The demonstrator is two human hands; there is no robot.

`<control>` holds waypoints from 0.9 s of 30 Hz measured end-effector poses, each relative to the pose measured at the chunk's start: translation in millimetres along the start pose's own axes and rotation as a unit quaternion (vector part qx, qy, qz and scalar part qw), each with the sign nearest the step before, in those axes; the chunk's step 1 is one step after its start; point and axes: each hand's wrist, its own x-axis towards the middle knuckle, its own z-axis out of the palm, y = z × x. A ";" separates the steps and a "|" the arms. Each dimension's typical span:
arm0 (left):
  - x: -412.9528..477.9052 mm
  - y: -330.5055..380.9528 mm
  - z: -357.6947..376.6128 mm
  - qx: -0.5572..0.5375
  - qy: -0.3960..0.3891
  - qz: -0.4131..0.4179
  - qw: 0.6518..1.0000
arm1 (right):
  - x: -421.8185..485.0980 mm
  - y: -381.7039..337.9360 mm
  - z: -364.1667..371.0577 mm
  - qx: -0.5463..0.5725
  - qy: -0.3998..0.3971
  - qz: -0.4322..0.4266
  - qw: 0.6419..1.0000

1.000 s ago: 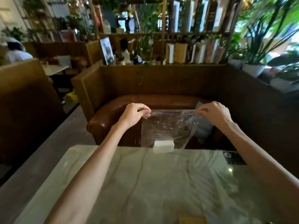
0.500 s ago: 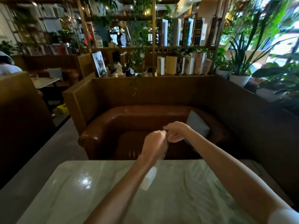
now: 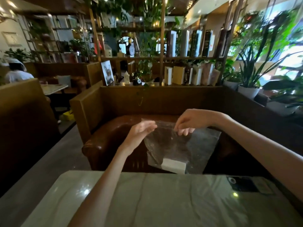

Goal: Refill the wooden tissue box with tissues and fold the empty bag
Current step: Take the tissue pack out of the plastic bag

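Fingers (image 3: 184,131) of the right hand (image 3: 191,121) curl down and pinch the top edge of the clear bag (image 3: 178,145). The left hand (image 3: 142,131) is flat, fingers straight and together, touching the bag's upper left edge. The bag hangs in the air beyond the table (image 3: 164,202), a white label (image 3: 173,165) near its bottom.

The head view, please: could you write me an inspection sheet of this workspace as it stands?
Surface: pale marble table, glossy, mostly bare.
Job's things: clear plastic bag held up in the air beyond the table's far edge, a white label low on it; wooden tissue box not seen.
Clutter: dark card at the table's far right corner.
Grips: right hand pinches the bag's top edge; left hand open, flat against the bag.
Cables: nothing seen.
Surroundings: brown leather sofa, bookshelf, potted plants.
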 end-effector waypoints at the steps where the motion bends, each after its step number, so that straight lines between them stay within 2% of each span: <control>1: 8.4 7.1 0.9 -0.030 -0.005 0.026 0.999 | -8.0 2.1 -12.5 0.001 0.014 -0.009 1.000; 5: 37.6 46.3 9.4 -0.117 0.030 0.082 0.989 | -42.1 22.7 -53.9 0.031 0.122 -0.027 0.992; 7: 48.7 64.5 12.7 -0.118 0.037 0.096 0.988 | -60.1 43.8 -64.9 0.033 0.170 -0.004 0.985; 11: 60.8 90.9 13.9 -0.070 0.025 0.109 0.991 | -90.6 77.5 -67.2 0.031 0.207 0.027 0.978; 15: 59.7 110.1 20.7 -0.065 0.011 0.100 0.993 | -103.4 86.1 -71.9 -0.022 0.286 0.051 0.957; 17: 56.0 119.7 31.3 -0.076 0.037 0.096 0.992 | -103.2 76.9 -76.0 -0.071 0.357 0.069 0.929; 18: 54.3 124.9 37.9 -0.078 0.053 0.101 0.990 | -100.5 66.9 -77.0 -0.093 0.412 0.067 0.904; 20: 51.5 135.8 51.8 -0.069 0.070 0.125 0.987 | -91.3 34.1 -73.0 -0.114 0.505 0.009 0.855; 21: 49.8 141.5 58.5 -0.058 0.070 0.141 0.986 | -85.1 13.7 -68.4 -0.115 0.523 -0.035 0.844; 23: 46.4 152.4 69.1 -0.021 0.066 0.173 0.983 | -72.6 -23.3 -57.6 -0.115 0.516 -0.094 0.844; 27: 44.0 162.5 71.0 0.075 0.065 0.214 0.972 | -48.1 -53.2 -45.5 -0.099 0.502 -0.094 0.854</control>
